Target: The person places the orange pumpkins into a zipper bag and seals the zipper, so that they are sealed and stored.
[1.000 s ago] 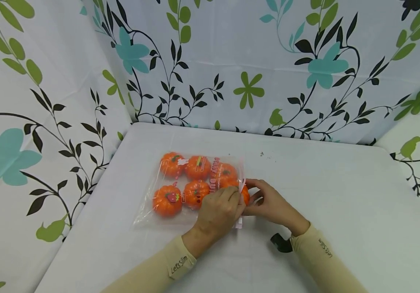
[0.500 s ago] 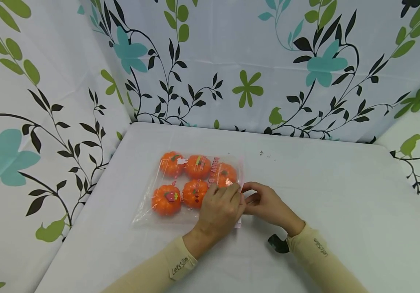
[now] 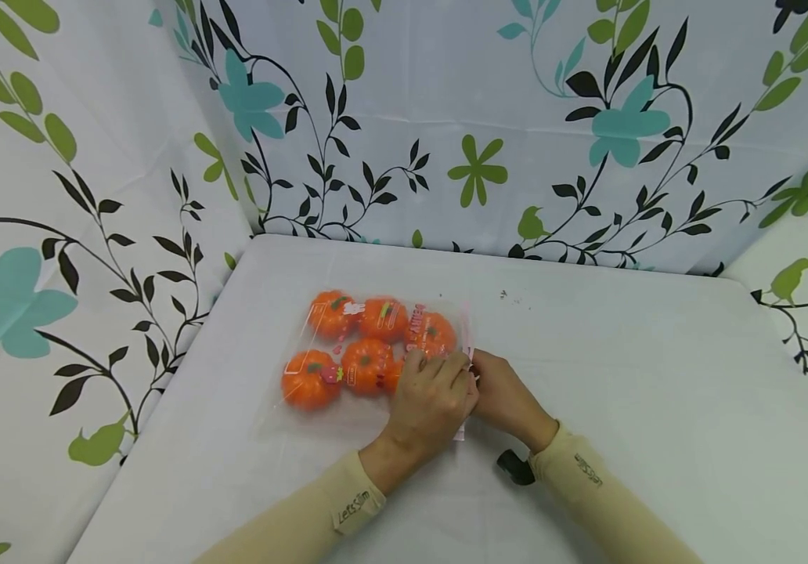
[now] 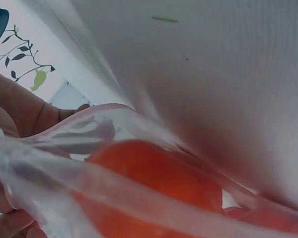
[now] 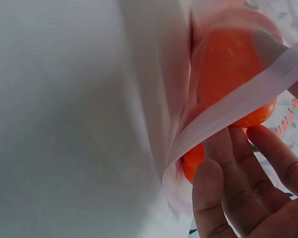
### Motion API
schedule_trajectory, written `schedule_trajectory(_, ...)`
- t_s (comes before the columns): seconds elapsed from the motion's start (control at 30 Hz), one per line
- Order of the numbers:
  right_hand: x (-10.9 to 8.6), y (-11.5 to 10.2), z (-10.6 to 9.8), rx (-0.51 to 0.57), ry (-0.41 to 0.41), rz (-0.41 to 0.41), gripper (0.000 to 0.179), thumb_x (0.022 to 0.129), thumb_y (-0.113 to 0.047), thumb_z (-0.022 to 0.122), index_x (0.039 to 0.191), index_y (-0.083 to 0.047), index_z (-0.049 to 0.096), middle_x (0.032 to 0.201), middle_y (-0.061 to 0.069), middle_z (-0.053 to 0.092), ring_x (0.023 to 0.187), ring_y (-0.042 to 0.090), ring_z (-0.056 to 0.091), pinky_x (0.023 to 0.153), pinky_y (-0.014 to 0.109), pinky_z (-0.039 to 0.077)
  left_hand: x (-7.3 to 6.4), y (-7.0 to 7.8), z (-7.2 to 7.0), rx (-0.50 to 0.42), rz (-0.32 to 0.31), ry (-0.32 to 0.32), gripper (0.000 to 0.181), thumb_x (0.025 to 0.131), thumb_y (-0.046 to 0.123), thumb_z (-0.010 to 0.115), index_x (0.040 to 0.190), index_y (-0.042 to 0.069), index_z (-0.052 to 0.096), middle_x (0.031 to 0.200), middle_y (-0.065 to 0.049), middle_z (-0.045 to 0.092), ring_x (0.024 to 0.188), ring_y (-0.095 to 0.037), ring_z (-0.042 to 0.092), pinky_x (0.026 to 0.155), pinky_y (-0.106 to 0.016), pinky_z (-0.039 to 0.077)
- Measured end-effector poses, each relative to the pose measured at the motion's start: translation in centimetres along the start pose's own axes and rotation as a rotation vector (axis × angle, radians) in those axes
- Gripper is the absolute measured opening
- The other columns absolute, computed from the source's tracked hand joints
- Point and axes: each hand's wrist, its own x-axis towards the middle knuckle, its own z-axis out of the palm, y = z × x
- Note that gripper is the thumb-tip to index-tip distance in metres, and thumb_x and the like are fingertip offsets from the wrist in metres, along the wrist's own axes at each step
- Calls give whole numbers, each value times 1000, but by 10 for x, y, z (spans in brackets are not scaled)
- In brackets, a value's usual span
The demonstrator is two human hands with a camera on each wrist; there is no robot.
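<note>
A clear zip bag (image 3: pixel 348 419) with pink print lies flat, its mouth facing right. Inside are several small orange toy pumpkins (image 3: pixel 311 381) in two rows. My left hand (image 3: pixel 431 399) pinches the bag's edge near the mouth and covers part of the near row. From the right, my right hand (image 3: pixel 506 398) reaches to the mouth, its fingertips hidden behind the left hand. The right wrist view shows extended fingers (image 5: pixel 243 178) passing under the pale bag rim (image 5: pixel 238 101), tips against an orange pumpkin (image 5: pixel 228 69). An orange pumpkin (image 4: pixel 154 173) fills the opening in the left wrist view.
A white-covered table (image 3: pixel 622 376) lies under the bag. Patterned curtains (image 3: pixel 376 117) hang behind it and at both sides. A small black device (image 3: pixel 517 468) sits by the right cuff.
My right hand has moved left, into the bag's mouth. The pumpkin it held there has gone in behind my left hand, and the near row has shifted left.
</note>
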Motion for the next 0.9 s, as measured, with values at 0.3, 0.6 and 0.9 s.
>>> schedule_trajectory(0.3, 3, 3, 1, -13, -10, -15, 13, 87, -4, 73, 98, -4, 66, 87, 2, 66, 75, 13, 55, 66, 30, 49, 1, 0, 3, -23, -6, 14, 12, 80, 15, 68, 75, 6, 73, 86, -2, 66, 74, -16, 61, 68, -35, 40)
schedule_trajectory(0.6, -5, 10, -13, 169, -151, -37, 28, 85, 1, 69, 113, -1, 70, 107, 6, 71, 94, 20, 67, 82, 34, 57, -6, 0, 3, -110, -79, -14, 14, 78, 20, 75, 71, 8, 73, 91, -1, 70, 78, -18, 63, 74, -37, 44)
schedule_trajectory(0.9, -17, 14, -28, 123, -15, 75, 25, 92, -16, 74, 117, -10, 73, 112, 3, 72, 94, 19, 70, 78, 34, 57, -11, 2, 6, -141, -113, -77, 12, 81, 19, 73, 71, 12, 74, 96, 0, 74, 87, -18, 67, 83, -39, 47)
